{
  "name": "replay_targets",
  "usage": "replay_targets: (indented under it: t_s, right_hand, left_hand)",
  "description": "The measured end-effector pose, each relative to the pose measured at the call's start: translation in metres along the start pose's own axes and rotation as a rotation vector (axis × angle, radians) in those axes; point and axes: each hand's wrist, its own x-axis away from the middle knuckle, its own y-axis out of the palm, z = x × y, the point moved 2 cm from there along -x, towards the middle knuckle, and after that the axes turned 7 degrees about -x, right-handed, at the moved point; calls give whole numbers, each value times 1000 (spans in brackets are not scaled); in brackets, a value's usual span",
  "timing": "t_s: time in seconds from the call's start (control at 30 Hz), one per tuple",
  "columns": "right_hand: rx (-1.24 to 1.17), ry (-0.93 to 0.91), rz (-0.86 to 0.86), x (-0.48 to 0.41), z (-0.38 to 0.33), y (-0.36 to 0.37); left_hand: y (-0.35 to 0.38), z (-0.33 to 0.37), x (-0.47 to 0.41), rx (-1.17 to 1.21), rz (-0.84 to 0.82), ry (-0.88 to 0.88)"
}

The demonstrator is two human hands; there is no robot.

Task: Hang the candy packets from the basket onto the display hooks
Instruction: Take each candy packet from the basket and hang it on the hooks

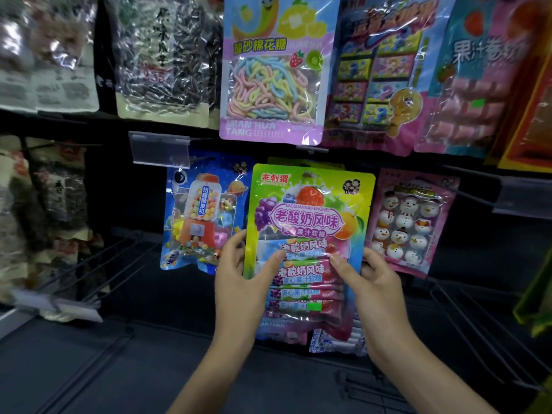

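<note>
A green and yellow candy packet [310, 204] with fruit pictures is held upright in front of the lower hook row. My left hand [242, 282] grips its lower left edge, thumb on the front. My right hand [373, 282] grips its lower right side, thumb on the front as well. The packet's top hole sits level with the hooks; I cannot tell whether it is on a hook. More packets of the same kind show just behind and below it. The basket is out of view.
A blue gumball-machine packet [203, 216] hangs to the left and a pink snowman packet [412, 222] to the right. Marshmallow rope packet [274, 67] and others hang above. Bare wire hooks [98, 264] jut out at the left and lower right.
</note>
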Motion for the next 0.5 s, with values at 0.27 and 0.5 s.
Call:
replay_targets:
  t_s: [0.27,0.5]
  right_hand:
    - [47,-36,75,-30,12,2]
    - [128,-54,124,-66,26,3]
  left_hand:
    - [20,2,-17,-171,91,-4]
    - [35,-5,-45,-330,51,-2]
